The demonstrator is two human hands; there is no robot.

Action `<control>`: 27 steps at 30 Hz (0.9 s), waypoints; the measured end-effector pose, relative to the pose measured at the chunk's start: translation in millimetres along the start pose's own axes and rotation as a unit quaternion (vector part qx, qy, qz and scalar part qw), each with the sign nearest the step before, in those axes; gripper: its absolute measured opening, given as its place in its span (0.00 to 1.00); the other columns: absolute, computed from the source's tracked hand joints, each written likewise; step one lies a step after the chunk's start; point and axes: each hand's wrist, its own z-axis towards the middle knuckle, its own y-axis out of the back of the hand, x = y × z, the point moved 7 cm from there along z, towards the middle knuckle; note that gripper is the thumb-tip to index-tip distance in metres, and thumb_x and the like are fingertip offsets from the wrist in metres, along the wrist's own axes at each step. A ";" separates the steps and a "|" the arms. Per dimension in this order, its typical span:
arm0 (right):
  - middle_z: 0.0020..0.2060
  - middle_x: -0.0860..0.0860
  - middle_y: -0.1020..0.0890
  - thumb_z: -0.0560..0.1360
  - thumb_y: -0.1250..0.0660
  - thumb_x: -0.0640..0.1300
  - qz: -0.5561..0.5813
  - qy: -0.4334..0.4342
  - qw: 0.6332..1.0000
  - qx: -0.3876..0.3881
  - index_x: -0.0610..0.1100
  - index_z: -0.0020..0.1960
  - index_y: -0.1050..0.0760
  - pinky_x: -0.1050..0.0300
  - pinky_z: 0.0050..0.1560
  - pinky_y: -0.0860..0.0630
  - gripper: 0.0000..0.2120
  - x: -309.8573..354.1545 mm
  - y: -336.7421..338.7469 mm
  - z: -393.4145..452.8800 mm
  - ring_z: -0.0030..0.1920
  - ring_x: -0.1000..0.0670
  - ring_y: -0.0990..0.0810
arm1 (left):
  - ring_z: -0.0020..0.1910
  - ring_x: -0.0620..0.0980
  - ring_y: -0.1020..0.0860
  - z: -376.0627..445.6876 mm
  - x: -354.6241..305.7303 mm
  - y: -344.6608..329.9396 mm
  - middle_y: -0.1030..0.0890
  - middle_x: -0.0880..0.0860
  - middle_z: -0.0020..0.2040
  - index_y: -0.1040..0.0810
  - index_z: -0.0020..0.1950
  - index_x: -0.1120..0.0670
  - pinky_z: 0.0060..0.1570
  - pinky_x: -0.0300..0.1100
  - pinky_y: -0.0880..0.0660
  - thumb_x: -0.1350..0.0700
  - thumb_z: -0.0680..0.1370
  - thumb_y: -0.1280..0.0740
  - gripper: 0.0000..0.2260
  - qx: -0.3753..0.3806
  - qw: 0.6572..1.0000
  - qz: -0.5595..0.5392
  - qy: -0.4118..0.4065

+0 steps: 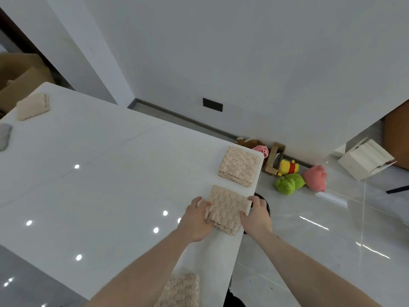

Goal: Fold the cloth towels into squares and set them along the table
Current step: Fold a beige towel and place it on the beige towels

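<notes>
Along the table's (110, 151) right edge, the person is setting down a folded beige towel (225, 207), just short of the finished square (239, 166) at the far corner. Left hand (197, 220) and right hand (256, 216) are bracketing the towel's sides, fingers held together and lightly curled against the edges; thumbs are hard to make out. Advice: square the edges with the neighbour, keep a small gap, press the layers flat before releasing, since the near corner is overhanging and looks loose. Another beige towel (181, 291) is waiting nearer; two more (33, 107) (4, 136) are lying far left.

Head view, downward (over table (88, 173))
</notes>
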 end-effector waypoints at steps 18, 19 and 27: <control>0.79 0.54 0.42 0.78 0.34 0.44 -0.133 0.122 0.982 0.056 0.52 0.79 0.37 0.46 0.75 0.35 0.31 -7.8 -50.2 -43.0 0.77 0.44 0.41 | 0.80 0.56 0.48 -8.8 -3.8 -19.9 0.57 0.49 0.83 0.47 0.82 0.47 0.73 0.54 0.36 0.57 0.75 0.36 0.36 0.036 0.970 0.211 -0.119; 0.80 0.53 0.42 0.78 0.34 0.44 -0.136 0.118 0.982 0.061 0.52 0.79 0.37 0.46 0.76 0.36 0.31 -6.9 -50.7 -44.6 0.77 0.44 0.42 | 0.80 0.56 0.48 -11.4 -0.5 -21.5 0.56 0.50 0.84 0.48 0.82 0.47 0.74 0.54 0.38 0.57 0.76 0.36 0.37 0.050 0.969 0.213 -0.111; 0.75 0.53 0.35 0.78 0.33 0.43 -0.049 0.107 0.993 0.014 0.51 0.75 0.32 0.51 0.75 0.37 0.27 -0.6 -48.7 -101.5 0.75 0.46 0.39 | 0.78 0.53 0.42 -76.2 49.0 3.0 0.44 0.48 0.82 0.37 0.79 0.47 0.74 0.49 0.35 0.56 0.77 0.35 0.30 -0.058 0.991 0.101 -0.063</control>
